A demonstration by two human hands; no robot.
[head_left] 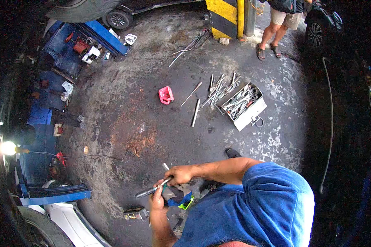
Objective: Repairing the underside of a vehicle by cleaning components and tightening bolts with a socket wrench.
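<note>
In front of my body, both hands are closed on a dark-handled metal wrench [147, 192], held at a slant. My left hand [157, 201] grips it near the inner end of the dark handle. Farther along, the fingers of my right hand [180, 174] wrap round its bright metal end and hide part of it. A short pale metal bar [165, 166] sticks out beyond the right hand; whether it joins the wrench, I cannot tell. Below the hands lie dark cloth and a bright green object [187, 202], partly covered by my arms.
An open metal toolbox [251, 117] full of tools stands at the right, with loose wrenches [222, 88] beside it. Nearby lie a metal bar [196, 113], a thin rod [191, 94] and a pink container [166, 95]. Blue lift parts [62, 197] and a lit lamp [8, 148] are left. A person [272, 37] stands far right.
</note>
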